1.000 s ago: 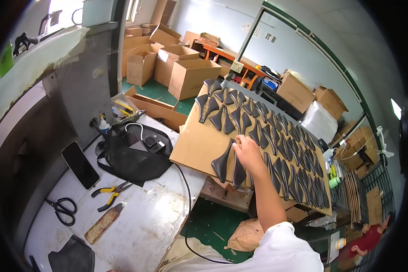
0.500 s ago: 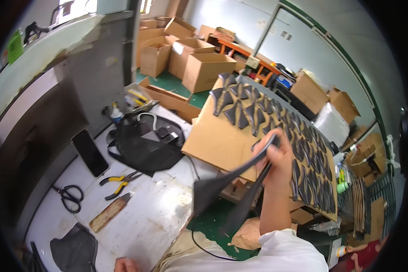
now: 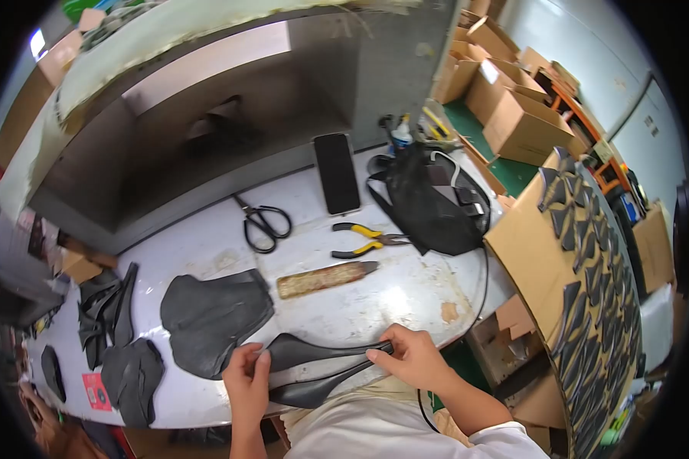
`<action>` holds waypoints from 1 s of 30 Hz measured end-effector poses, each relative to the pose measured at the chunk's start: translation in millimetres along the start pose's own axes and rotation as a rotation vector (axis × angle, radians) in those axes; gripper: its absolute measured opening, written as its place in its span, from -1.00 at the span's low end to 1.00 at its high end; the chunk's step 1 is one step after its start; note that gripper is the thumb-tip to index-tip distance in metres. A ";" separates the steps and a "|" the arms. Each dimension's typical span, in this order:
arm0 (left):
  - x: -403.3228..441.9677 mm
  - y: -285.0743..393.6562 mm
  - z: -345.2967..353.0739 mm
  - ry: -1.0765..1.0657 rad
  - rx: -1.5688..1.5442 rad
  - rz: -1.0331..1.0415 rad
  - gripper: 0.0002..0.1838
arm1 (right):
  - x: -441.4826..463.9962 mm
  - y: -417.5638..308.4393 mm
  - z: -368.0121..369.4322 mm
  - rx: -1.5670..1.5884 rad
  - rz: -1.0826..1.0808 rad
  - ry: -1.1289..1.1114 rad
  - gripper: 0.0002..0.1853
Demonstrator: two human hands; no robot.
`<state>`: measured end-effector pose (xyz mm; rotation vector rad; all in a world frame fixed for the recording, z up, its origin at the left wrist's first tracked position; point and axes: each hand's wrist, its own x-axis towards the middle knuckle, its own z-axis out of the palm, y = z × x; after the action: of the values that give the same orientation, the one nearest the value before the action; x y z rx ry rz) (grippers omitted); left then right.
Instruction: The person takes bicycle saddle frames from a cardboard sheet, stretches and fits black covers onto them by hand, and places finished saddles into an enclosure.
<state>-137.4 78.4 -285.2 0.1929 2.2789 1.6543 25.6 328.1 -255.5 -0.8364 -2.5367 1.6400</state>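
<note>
Between my hands, low over the table's front edge, is a black forked piece [image 3: 306, 350] shaped like a split bicycle saddle. Its two wide arms spread to the left and narrow together at the right. My right hand [image 3: 413, 357] pinches that narrow end. At the wide end, my left hand [image 3: 246, 376] has thumb and fingers closed on the upper arm's edge. Just behind my left hand lies a flat dark grey sheet of soft material [image 3: 210, 317]. A worn knife-like tool with a rusty handle [image 3: 321, 280] rests beyond the forked piece.
On the white table [image 3: 413, 298] are yellow-handled pliers [image 3: 367, 240], black scissors [image 3: 264, 227], a phone [image 3: 336, 174] and a black bag [image 3: 432, 203]. More dark pieces [image 3: 132, 379] lie left. A cardboard sheet [image 3: 528, 237] bearing many black pieces stands right. A grey metal box [image 3: 283, 99] stands behind.
The view has swung left from the cardboard sheet to the table. My right hand has brought the forked piece over the table's edge, and my left hand has taken its wide end.
</note>
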 end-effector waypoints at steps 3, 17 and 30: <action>9.3 0.6 -4.5 0.113 0.387 0.274 -0.83 | 6.9 -14.3 -1.3 -0.268 -0.185 0.089 -0.61; 84.6 20.0 -1.9 0.004 1.043 0.885 -0.88 | 29.5 -59.2 19.9 -0.303 -0.578 0.135 -0.71; 95.6 22.9 -18.5 -0.043 0.523 0.550 -0.90 | 90.8 -94.7 91.1 -0.651 -0.799 -0.116 -0.66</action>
<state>-235.2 97.0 -275.2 1.0397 2.7368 1.1853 -118.8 261.3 -241.1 0.3154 -2.9034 0.6476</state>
